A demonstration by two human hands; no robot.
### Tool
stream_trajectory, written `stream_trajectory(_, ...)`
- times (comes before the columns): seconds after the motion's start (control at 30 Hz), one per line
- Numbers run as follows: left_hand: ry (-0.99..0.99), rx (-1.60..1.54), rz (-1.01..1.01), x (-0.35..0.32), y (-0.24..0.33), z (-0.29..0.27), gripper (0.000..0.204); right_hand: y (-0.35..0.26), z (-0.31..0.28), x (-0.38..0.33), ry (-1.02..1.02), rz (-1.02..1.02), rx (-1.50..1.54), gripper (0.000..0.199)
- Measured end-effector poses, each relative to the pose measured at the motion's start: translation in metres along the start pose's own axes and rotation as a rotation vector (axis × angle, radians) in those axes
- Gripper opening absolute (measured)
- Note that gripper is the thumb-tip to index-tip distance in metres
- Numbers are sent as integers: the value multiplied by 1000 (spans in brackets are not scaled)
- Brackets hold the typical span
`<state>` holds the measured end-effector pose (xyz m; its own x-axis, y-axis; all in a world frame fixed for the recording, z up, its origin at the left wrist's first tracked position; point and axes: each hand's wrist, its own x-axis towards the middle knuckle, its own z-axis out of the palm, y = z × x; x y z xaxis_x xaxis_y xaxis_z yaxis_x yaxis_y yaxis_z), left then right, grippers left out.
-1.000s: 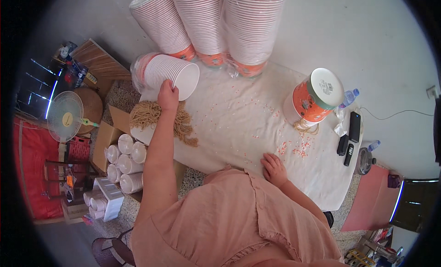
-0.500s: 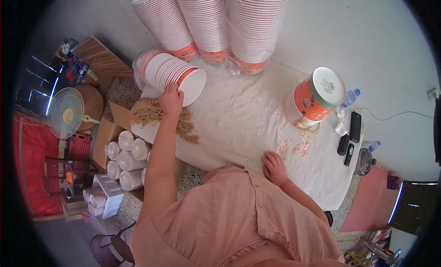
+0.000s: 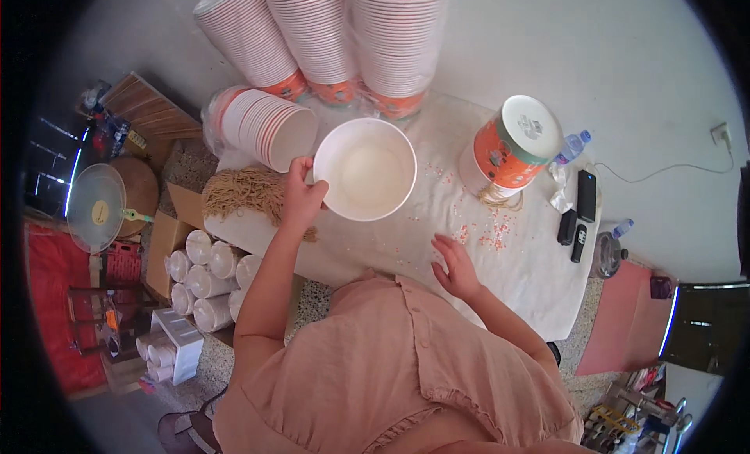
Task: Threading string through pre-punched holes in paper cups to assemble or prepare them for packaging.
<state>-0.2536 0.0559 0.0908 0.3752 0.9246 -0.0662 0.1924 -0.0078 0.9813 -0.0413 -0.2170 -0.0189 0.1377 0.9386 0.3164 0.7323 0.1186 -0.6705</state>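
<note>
My left hand (image 3: 301,192) grips the rim of a white paper bucket (image 3: 367,171), its open mouth facing up toward me over the table. Beside it on the left, a nested stack of the same buckets (image 3: 262,126) lies on its side, partly in clear plastic. Bundled tan cords (image 3: 246,195) lie just below that stack, near my left wrist. My right hand (image 3: 457,268) is raised slightly at the table's near edge, fingers apart and holding nothing. Farther right, an orange printed bucket (image 3: 512,145) stands upside down, with a few tan cords (image 3: 500,196) at its foot.
Tall wrapped bucket stacks (image 3: 394,48) stand at the back of the cloth-covered table (image 3: 391,251). Small orange bits (image 3: 494,234) are scattered on the cloth. Black devices (image 3: 586,196) and a water bottle (image 3: 574,145) lie at right. A carton of wrapped white cups (image 3: 207,278) sits at lower left.
My left hand has pulled one bucket off the lying stack and brought it rightward, mouth turned up. My right hand has lifted from the cloth and spread its fingers.
</note>
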Motion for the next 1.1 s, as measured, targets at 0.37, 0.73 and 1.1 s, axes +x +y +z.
stream_trajectory(0.37,-280,-111,-234,-46,-29,51,58,-69,-50,68,2,-323,-276,39)
stream_trajectory(0.73,-319,-143,-227,-62,-68,59,53,-47,-15,56,-323,-316,-300,13)
stream_trajectory(1.1,-295,-149,-237,-65,-71,58,53,-23,-88,102,101,-314,-311,33)
